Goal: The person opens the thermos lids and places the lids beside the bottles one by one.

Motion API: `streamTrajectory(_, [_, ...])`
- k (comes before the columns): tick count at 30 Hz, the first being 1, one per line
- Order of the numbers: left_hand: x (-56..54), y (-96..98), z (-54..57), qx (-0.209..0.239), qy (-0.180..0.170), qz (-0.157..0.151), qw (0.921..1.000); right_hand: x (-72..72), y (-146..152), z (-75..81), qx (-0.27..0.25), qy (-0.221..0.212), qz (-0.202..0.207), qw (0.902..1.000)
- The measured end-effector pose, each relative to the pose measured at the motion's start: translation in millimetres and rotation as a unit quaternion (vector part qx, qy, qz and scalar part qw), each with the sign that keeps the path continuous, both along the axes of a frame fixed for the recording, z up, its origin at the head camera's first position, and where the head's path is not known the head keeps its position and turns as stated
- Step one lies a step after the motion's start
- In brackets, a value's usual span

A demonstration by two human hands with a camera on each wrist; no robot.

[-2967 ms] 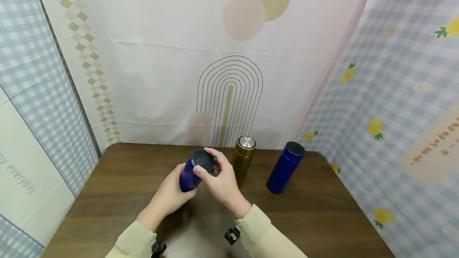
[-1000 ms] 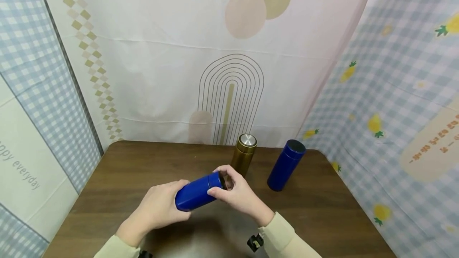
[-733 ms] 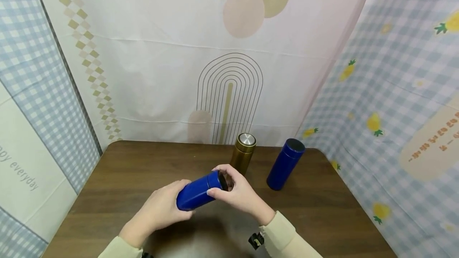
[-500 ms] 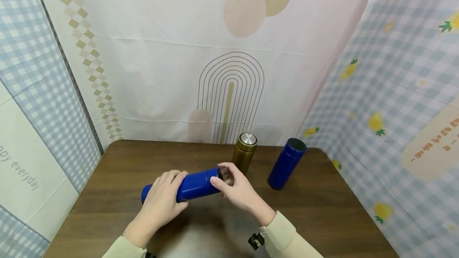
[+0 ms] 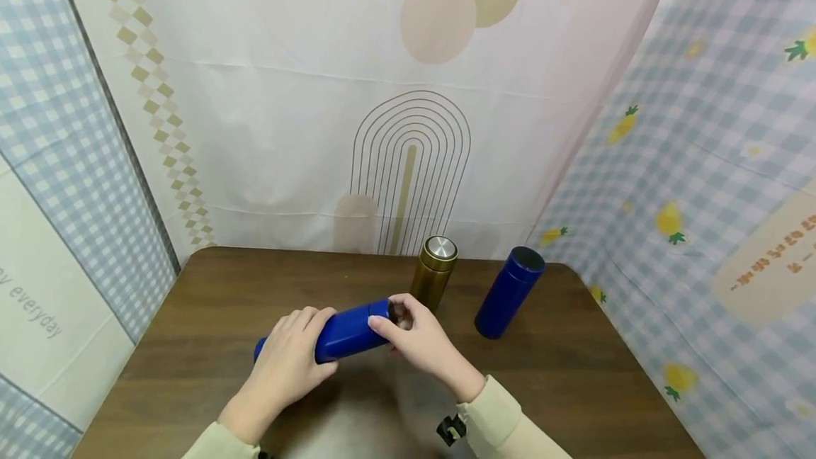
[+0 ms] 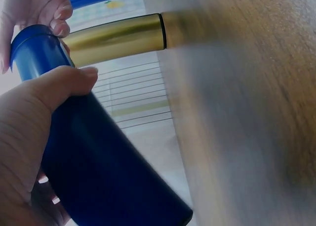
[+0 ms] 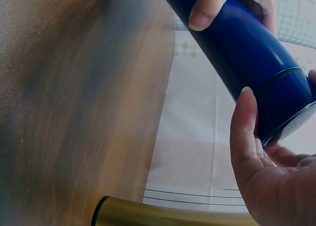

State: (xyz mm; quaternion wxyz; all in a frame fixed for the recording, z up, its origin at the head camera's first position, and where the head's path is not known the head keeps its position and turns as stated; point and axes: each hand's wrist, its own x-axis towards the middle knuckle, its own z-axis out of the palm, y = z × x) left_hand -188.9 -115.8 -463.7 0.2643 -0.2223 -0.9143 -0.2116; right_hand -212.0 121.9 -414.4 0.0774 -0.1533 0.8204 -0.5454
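A blue thermos bottle (image 5: 349,331) is held nearly level over the table, its lid end pointing right and slightly up. My left hand (image 5: 287,349) grips it round the body, with the base showing past the knuckles. Thumb and fingers of my right hand (image 5: 421,338) hold the lid end; in the right wrist view the lid (image 7: 285,100) sits against the body along a thin seam, thumb on its side. Behind the right hand stands a gold thermos (image 5: 432,278) with a silver top. A second blue thermos (image 5: 508,296) with a dark top stands farther right.
The brown wooden table (image 5: 217,303) carries the standing bottles near its back edge. A white patterned cloth (image 5: 274,140) hangs right behind that edge, and a blue checked cloth (image 5: 669,126) hangs along the right side.
The held blue thermos has tipped from near upright to nearly level, lid to the right. My left hand has shifted over its body, so the base now shows. The standing bottles stay put.
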Motion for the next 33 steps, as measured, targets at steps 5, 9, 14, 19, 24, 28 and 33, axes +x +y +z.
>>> streamTrajectory(5, [1.0, -0.4, 1.6, -0.020, -0.010, -0.005, 0.9997, -0.8, 2, -2.7, -0.005, 0.005, 0.009, 0.9999])
streamTrajectory(9, [0.1, -1.2, 5.9, -0.032, -0.012, -0.014, 0.9993, -1.1, 4, -3.5, -0.005, 0.023, 0.025, 0.9994])
streamTrajectory(14, [-1.0, -4.6, 11.6, -0.045, -0.005, -0.017, 0.9988, -0.7, 4, 0.0, -0.010, 0.038, 0.043, 0.9983])
streamTrajectory(19, [-0.8, -6.6, 13.4, -0.039, -0.012, -0.025, 0.9989, -1.4, 7, -1.3, -0.006, 0.072, 0.064, 0.9954])
streamTrajectory(24, [0.5, -6.7, 12.1, -0.024, -0.050, -0.027, 0.9981, -3.7, 12, -4.0, 0.027, 0.092, 0.083, 0.9919])
streamTrajectory(28, [2.9, -6.8, 10.4, -0.010, -0.105, -0.021, 0.9942, -4.9, 13, -1.7, 0.045, 0.106, 0.106, 0.9876])
streamTrajectory(33, [3.3, -5.8, 5.2, 0.006, -0.116, -0.013, 0.9931, -4.7, 12, -2.9, 0.053, 0.113, 0.095, 0.9876])
